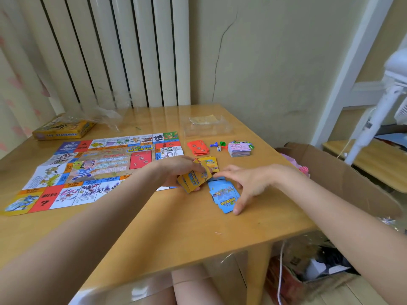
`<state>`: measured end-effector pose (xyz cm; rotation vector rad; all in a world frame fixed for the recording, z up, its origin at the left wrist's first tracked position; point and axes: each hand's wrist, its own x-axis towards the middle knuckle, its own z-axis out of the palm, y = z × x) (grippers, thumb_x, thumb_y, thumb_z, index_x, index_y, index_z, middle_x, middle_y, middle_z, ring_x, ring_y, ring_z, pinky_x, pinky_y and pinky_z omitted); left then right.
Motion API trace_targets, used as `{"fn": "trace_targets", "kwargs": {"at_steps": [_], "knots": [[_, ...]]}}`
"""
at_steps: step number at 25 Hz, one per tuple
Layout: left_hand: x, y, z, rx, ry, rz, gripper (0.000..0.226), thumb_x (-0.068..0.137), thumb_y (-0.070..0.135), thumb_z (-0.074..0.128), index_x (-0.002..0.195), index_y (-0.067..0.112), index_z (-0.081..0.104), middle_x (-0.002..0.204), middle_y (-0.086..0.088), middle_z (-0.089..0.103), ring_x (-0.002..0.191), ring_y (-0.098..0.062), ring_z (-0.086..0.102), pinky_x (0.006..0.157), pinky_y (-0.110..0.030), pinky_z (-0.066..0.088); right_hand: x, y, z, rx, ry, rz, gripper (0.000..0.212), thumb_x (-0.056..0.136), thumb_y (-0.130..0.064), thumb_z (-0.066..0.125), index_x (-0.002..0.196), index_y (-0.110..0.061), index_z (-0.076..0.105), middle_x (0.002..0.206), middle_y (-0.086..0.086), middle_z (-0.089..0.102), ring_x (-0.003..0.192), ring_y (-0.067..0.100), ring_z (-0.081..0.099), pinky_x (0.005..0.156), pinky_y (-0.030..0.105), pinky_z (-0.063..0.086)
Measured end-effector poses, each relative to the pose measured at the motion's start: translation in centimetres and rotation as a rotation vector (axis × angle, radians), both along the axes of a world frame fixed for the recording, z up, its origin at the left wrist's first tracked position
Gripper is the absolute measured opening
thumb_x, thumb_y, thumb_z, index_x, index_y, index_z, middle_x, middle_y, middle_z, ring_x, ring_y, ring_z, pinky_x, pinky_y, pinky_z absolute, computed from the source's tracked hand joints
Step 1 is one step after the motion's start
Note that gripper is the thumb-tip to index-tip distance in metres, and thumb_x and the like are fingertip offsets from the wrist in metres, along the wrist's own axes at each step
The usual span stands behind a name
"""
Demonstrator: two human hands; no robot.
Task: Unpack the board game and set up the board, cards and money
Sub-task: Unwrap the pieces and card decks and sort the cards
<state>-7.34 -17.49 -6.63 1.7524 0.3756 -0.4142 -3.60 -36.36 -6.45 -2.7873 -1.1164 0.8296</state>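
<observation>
Beside the board (92,170), left hand (180,170) grips yellow cards (193,179); right hand (244,183), fingers spread, touches blue cards (224,197).

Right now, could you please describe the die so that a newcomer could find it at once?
Start at the game board on the wooden table and look just past its far right corner. Between the red cards and the money stack lies the die, the only white cube there.
</observation>
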Motion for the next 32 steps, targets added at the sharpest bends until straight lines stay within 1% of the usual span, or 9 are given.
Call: {"fn": "trace_targets", "kwargs": {"at_steps": [3, 8, 10, 12, 16, 21, 27, 30, 32], "knots": [[0.0, -0.5, 0.3, 0.049, 0.011, -0.075, 0.021, 0.091, 0.012, 0.058, 0.111, 0.008, 0.056, 0.096, -0.012, 0.065, 0.072, -0.022, 0.065, 0.066, -0.031, 0.057, 0.7, 0.2, -0.2, 0.082, 0.009, -0.030, 0.092, 0.071, -0.035, 0.078, 0.145, -0.031, 0.022, 0.128, -0.019, 0.024, 0.075, -0.015, 0.035, 0.068, 0.010, 0.034], [0.1, -0.4, 0.6, 0.067, -0.040, -0.094, 0.029, 0.091, 0.009, 0.056, 0.119, 0.003, 0.053, 0.091, -0.015, 0.066, 0.065, -0.021, 0.068, 0.060, -0.031, 0.060, 0.8, 0.5, -0.3, 0.184, 0.006, -0.074, 0.075, 0.072, -0.026, 0.078, 0.134, -0.027, 0.037, 0.120, -0.016, 0.034, 0.069, -0.012, 0.043, 0.062, 0.013, 0.036], [-0.4, 0.2, 0.9, 0.061, -0.033, -0.089, 0.025, 0.093, 0.008, 0.052, 0.117, 0.003, 0.052, 0.085, -0.015, 0.065, 0.056, -0.020, 0.067, 0.051, -0.029, 0.058, 0.6, 0.5, -0.4, 0.223, 0.027, -0.083, 0.076, 0.073, -0.025, 0.078, 0.136, -0.029, 0.035, 0.123, -0.017, 0.036, 0.070, -0.011, 0.043, 0.064, 0.013, 0.037], [-1.0, 0.9, 1.0, 0.028, 0.009, -0.094, 0.019, 0.095, 0.007, 0.049, 0.113, 0.002, 0.053, 0.089, -0.018, 0.066, 0.064, -0.025, 0.069, 0.061, -0.034, 0.060, 0.4, 0.4, -0.4, 0.248, 0.048, -0.113, 0.076, 0.073, -0.028, 0.078, 0.137, -0.030, 0.035, 0.125, -0.014, 0.037, 0.076, -0.007, 0.046, 0.074, 0.016, 0.041], [-1.7, 0.4, 0.6, -0.043, 0.026, -0.066, 0.015, 0.096, 0.005, 0.046, 0.103, -0.002, 0.057, 0.092, -0.026, 0.066, 0.072, -0.031, 0.068, 0.071, -0.038, 0.057, 0.3, 0.7, -0.3, 0.491, 0.181, -0.405, 0.047, 0.086, -0.010, 0.064, 0.129, -0.007, 0.046, 0.115, 0.008, 0.047, 0.083, 0.019, 0.056, 0.080, 0.029, 0.052], [-1.5, -1.0, 0.5, -0.040, 0.011, -0.103, 0.014, 0.096, 0.005, 0.047, 0.105, -0.002, 0.055, 0.084, -0.022, 0.067, 0.060, -0.026, 0.069, 0.063, -0.035, 0.059, -0.3, 1.4, -0.5, 0.489, 0.233, -0.424, 0.039, 0.091, 0.001, 0.049, 0.128, -0.010, 0.047, 0.107, 0.006, 0.044, 0.094, 0.018, 0.051, 0.076, 0.026, 0.052], [-1.8, -0.5, -0.1, -0.032, 0.037, -0.137, 0.020, 0.094, 0.008, 0.050, 0.112, 0.002, 0.057, 0.094, -0.022, 0.067, 0.083, -0.034, 0.066, 0.087, -0.042, 0.055, -0.4, 2.0, -0.2, 0.366, 0.213, -0.458, 0.040, 0.092, 0.003, 0.043, 0.129, -0.010, 0.044, 0.098, 0.006, 0.042, 0.079, 0.017, 0.053, 0.067, 0.028, 0.053], [-1.1, 0.2, 0.5, 0.000, -0.076, -0.075, 0.008, 0.093, 0.006, 0.053, 0.095, 0.004, 0.060, 0.081, -0.016, 0.067, 0.064, -0.028, 0.069, 0.062, -0.032, 0.059, 0.6, 2.6, 0.8, 0.386, -0.016, -0.407, 0.027, 0.092, -0.014, 0.053, 0.119, -0.012, 0.053, 0.102, 0.004, 0.050, 0.066, 0.017, 0.055, 0.064, 0.025, 0.049], [-0.3, 1.3, 0.7, -0.126, -0.209, 0.067, 0.008, 0.093, 0.009, 0.054, 0.089, 0.006, 0.060, 0.076, -0.012, 0.067, 0.052, -0.019, 0.067, 0.049, -0.024, 0.055, 1.2, 3.3, 0.9, 0.649, 0.022, -0.463, 0.023, 0.087, -0.026, 0.064, 0.102, -0.009, 0.060, 0.090, 0.005, 0.059, 0.065, 0.017, 0.057, 0.063, 0.026, 0.049]]}}
